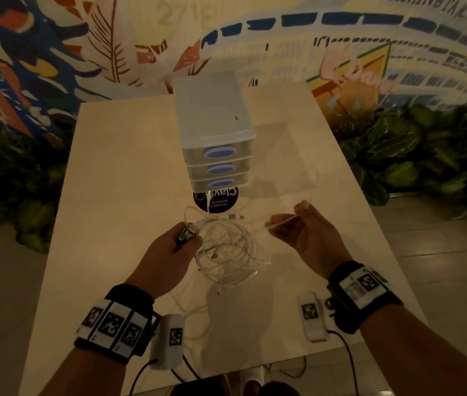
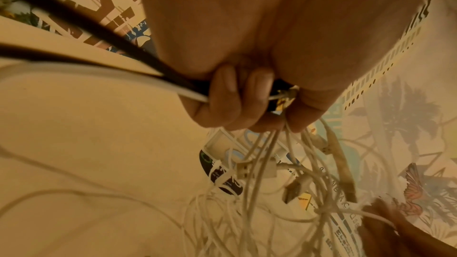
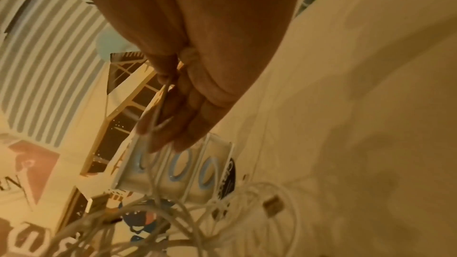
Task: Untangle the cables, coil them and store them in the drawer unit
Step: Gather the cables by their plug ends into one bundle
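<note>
Painted murals and leafy plants ring a pale table (image 1: 118, 172), and from overhead a knot of thin white cables (image 1: 230, 250) hangs just above it, between the two hands and in front of the drawer unit (image 1: 215, 132), whose three drawers all look closed. They seem light and limp, likely to slide and re-snag, so I'd take hold near a plug and feed that end out. The left hand (image 1: 166, 252) is fisted round a bunch at the tangle's left edge; the right hand (image 1: 300, 227) pinches one strand drawn sideways, roughly left to right. At the left wrist, curled fingers (image 2: 222, 95) clamp several white strands and a dark lead, the cables dropping away with USB plugs (image 2: 247, 170) dangling every which way, no single long axis. At the right wrist, the fingertips (image 3: 170, 124) nip a fine strand that runs down towards the tangle in front of the drawers.
</note>
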`<state>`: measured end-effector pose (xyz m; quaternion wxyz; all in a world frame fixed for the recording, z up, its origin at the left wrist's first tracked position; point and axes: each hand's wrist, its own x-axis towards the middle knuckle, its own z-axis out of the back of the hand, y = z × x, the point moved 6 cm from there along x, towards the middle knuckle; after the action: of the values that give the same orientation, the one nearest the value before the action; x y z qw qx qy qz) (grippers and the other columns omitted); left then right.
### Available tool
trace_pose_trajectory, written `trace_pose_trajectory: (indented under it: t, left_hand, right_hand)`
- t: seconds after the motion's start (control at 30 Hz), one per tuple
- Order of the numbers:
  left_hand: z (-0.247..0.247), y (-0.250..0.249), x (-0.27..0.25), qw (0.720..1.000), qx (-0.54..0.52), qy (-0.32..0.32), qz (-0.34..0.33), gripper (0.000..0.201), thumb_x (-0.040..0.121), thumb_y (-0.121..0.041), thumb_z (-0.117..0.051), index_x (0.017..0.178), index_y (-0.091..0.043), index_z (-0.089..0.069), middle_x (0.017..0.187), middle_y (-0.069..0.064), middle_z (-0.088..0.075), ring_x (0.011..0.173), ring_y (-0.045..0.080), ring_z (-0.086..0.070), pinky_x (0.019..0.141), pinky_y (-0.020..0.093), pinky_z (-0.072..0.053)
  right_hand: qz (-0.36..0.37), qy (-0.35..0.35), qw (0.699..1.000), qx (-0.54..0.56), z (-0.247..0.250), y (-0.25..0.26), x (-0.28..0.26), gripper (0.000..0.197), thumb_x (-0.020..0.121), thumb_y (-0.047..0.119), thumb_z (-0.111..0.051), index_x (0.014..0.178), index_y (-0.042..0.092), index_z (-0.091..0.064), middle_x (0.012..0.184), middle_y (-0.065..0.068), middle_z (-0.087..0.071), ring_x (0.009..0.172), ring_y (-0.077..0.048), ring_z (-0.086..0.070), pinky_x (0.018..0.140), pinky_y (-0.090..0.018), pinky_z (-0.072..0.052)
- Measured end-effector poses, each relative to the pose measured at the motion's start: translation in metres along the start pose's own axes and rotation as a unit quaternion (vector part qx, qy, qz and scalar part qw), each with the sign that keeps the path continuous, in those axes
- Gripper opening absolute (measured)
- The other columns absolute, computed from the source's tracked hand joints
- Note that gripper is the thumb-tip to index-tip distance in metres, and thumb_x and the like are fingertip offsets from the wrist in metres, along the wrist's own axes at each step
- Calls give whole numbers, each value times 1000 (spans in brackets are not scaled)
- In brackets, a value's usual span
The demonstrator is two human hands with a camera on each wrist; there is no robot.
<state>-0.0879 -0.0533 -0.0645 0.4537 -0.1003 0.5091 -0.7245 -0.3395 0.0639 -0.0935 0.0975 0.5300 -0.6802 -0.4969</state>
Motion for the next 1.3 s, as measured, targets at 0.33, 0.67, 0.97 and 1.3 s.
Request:
trace_pose_trajectory:
  t: [0.33,0.67,0.97,1.3]
  left_hand:
    - [3,-5,-1,1000,-6,-25,0,23,104,-25,-53,102,-3,-58,84,26,-52,71,17,-43,68,34,-33]
    - [7,-16,-8,998,34,-42,-14,24,101,-16,-51,82,-4,-49,61,2,-34,51,10,-30,54,24,-26]
    - [10,-13,-4,996,73,-39,30,35,101,-21,-52,73,-10,-36,65,11,-36,59,23,-32,59,37,-24]
    - [18,4,-3,992,112,-34,48,64,82,-71,-57,63,-16,-31,52,-2,-27,52,18,-35,57,33,-32]
  right_hand:
    - [64,172,738,-650,-36,-8,3,23,81,59,-75,88,37,-76,60,12,-48,56,-4,-44,58,-15,-30]
    - [321,164,650,-670,-68,12,-14,14,89,36,-74,90,23,-69,85,7,-49,79,-11,-49,70,-25,-42]
    - [331,142,641,-677,-66,22,-12,11,99,41,-55,97,35,-64,90,16,-65,79,-7,-48,78,-39,-44]
    - [194,157,740,-625,-56,16,-6,12,100,24,-58,92,27,-66,84,14,-62,84,-3,-55,71,-19,-38]
